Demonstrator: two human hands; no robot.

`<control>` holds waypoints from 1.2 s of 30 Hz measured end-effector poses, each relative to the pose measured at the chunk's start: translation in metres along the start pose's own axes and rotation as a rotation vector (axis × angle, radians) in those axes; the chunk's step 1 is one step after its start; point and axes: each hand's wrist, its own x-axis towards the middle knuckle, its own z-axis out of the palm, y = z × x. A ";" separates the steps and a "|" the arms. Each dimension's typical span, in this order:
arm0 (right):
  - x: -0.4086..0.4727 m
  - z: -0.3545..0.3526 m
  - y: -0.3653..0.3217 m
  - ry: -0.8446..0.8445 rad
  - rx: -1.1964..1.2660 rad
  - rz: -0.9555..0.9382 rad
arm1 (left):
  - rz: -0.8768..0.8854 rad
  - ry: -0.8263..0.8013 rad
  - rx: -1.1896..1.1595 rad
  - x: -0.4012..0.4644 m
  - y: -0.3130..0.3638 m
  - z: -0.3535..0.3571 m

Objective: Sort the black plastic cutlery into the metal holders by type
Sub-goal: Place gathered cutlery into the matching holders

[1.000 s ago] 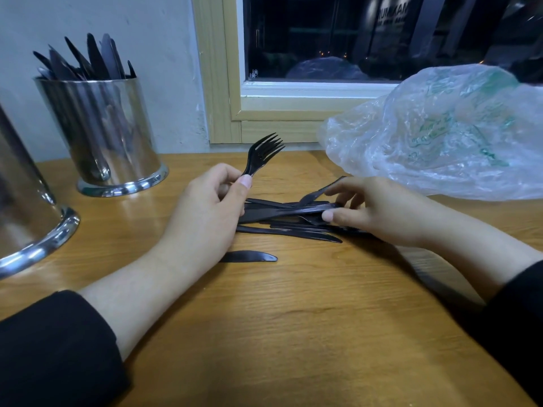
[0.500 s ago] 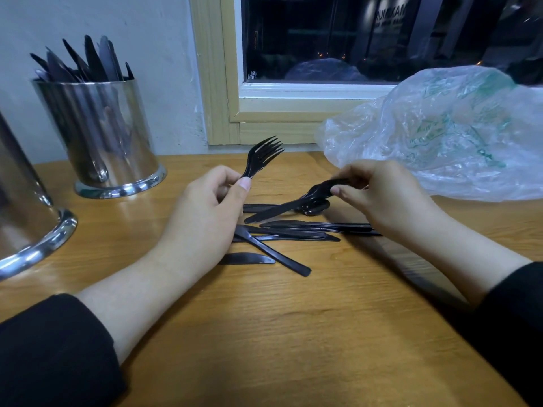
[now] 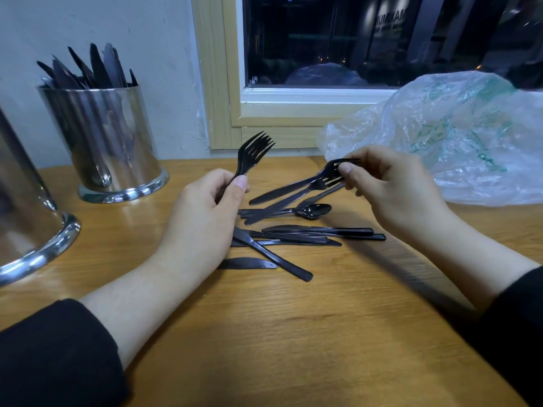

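Resting on wooden table (image 3: 293, 333) below window (image 3: 352, 39): both hands' grips pinching forks.

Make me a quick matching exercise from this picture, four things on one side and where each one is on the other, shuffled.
Things:
1. upright fork
2. spoon
3. metal holder
4. plastic bag

Places:
A. far right of the table
B. flat on the table between the hands
C. in the left hand
D. far left, by the wall

Pairs: 1-C, 2-B, 3-D, 4-A

black forks (image 3: 255, 151), silver holder (image 3: 108, 142), green-printed clear bag (image 3: 449, 136)
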 end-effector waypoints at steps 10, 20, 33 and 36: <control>-0.010 0.011 -0.014 -0.131 0.094 0.000 | -0.116 -0.181 -0.138 -0.003 0.009 0.004; -0.004 0.012 -0.012 0.037 0.132 0.069 | -0.146 -0.274 -0.253 -0.010 0.010 0.011; 0.000 0.029 0.017 -0.188 -0.246 0.254 | -0.181 -0.120 -0.286 -0.005 0.007 0.006; 0.002 0.019 0.013 0.038 -0.148 0.166 | -0.141 -0.036 -0.295 -0.005 0.009 0.003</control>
